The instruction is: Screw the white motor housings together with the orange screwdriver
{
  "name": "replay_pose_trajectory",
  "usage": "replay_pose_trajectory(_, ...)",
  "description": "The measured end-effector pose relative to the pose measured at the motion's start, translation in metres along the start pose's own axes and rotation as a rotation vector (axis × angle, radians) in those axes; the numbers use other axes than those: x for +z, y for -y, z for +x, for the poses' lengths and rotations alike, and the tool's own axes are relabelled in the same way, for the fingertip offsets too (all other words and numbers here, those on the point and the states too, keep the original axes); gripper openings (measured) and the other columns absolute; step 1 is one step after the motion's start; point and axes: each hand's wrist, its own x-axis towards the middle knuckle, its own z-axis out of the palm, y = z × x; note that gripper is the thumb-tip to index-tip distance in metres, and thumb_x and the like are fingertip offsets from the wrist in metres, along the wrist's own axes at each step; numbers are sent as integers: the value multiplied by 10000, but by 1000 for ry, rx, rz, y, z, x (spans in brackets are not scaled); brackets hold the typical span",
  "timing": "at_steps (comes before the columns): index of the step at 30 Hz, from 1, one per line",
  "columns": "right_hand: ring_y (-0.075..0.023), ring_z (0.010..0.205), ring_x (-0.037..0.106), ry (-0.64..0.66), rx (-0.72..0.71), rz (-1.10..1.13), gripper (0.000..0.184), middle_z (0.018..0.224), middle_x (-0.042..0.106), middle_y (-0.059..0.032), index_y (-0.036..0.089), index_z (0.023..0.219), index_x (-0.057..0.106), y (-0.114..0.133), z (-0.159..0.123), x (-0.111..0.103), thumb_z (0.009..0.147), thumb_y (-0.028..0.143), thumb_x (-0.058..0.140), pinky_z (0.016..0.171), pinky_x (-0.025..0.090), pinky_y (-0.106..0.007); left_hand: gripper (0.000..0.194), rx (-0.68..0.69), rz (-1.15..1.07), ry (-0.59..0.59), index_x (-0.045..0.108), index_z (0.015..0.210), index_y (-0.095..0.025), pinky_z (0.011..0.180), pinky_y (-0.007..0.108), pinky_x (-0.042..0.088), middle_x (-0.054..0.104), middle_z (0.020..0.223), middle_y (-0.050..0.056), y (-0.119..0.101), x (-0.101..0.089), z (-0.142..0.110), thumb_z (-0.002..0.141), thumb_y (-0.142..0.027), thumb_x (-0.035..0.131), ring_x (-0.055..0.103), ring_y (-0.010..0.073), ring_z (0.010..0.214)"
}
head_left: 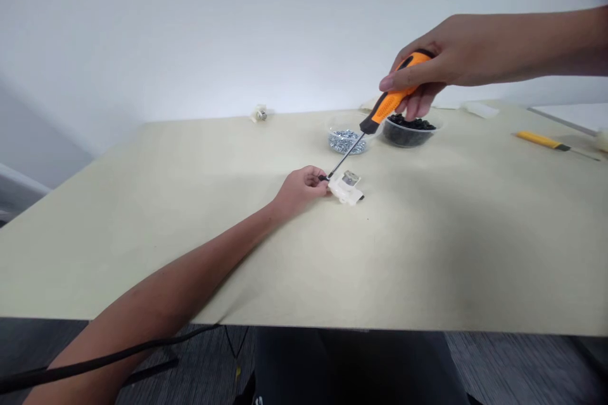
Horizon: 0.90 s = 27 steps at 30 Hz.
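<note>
Left hand [300, 192] holds 1 white housing [344, 190], right hand [420, 69] 1 orange screwdriver [388, 103].

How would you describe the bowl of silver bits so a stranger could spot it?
On the pale table, near the far edge, two clear bowls sit beneath an orange-handled screwdriver. Yours is the left one in view, holding small silver parts, not dark pieces.
</note>
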Motion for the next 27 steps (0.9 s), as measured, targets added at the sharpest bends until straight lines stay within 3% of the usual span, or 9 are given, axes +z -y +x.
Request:
replay_pose_trajectory(2, -209, 835, 694, 22, 11, 58, 517, 949, 713, -77, 162, 1025, 678, -5, 0, 3, 825, 634, 615, 893, 512, -478, 181, 6, 0, -3, 612, 928, -140, 766, 290, 536, 736, 879, 77, 0, 0, 0, 766, -220, 616, 718, 175, 813)
replay_pose_trajectory(5, -165, 898, 686, 64, -7, 151, 440, 1063, 697, -44, 183, 1187, 601, -5, -2, 6, 870, 486, 639, 901, 520, -402, 184, 6, 3, -4, 608, 928, -140, 770, 300, 538, 735, 878, 81, 1, 0, 1, 763, -223, 613, 719, 181, 813)
replay_pose_trajectory(8, -141, 906, 677, 56, -3, 114, 373, 1018, 701, -12, 174, 1186, 610, 1, -5, 4, 868, 357, 672, 941, 501, -380, 188, 2, 3, -10, 603, 932, -140, 776, 316, 538, 736, 883, 91, 1, 0, 0, 765, -228, 605, 721, 193, 820)
replay_pose_trajectory(11, -156, 848, 679, 20, -13, 43, 324, 898, 707, -21, 154, 1058, 686, 3, -5, 2, 866, 413, 658, 938, 504, -443, 186, -8, 4, -5, 607, 937, -137, 787, 321, 535, 737, 893, 96, -1, -1, 0, 771, -219, 595, 720, 194, 830)
replay_pose_trajectory(14, -168, 767, 684, -5, 31, 2, 415, 840, 703, -46, 130, 965, 709, -2, -6, 4, 838, 520, 643, 890, 526, -481, 175, -15, -2, 6, 614, 926, -132, 788, 316, 534, 735, 887, 95, -3, -1, -1, 771, -211, 597, 716, 186, 826)
replay_pose_trajectory(17, -160, 756, 694, -24, 81, 41, 447, 877, 710, -48, 121, 1019, 677, -8, -8, 9, 834, 526, 638, 864, 545, -462, 169, -11, -12, 1, 614, 913, -133, 783, 307, 535, 734, 873, 85, -4, -1, -1, 762, -208, 618, 710, 173, 809)
replay_pose_trajectory(22, -153, 849, 711, -7, -10, 134, 431, 964, 703, -2, 194, 1155, 633, -10, -9, 8, 793, 406, 731, 907, 531, -422, 175, -2, -36, -16, 617, 907, -145, 778, 288, 536, 733, 866, 67, -1, -1, -1, 750, -214, 653, 703, 162, 799)
replay_pose_trajectory(27, -211, 944, 686, 8, -54, 30, 483, 934, 720, -19, 165, 1051, 692, -5, -4, 0, 749, 541, 722, 946, 493, -459, 176, -20, -64, 8, 610, 927, -141, 803, 311, 540, 722, 867, 63, 1, -1, 0, 773, -222, 629, 699, 157, 805)
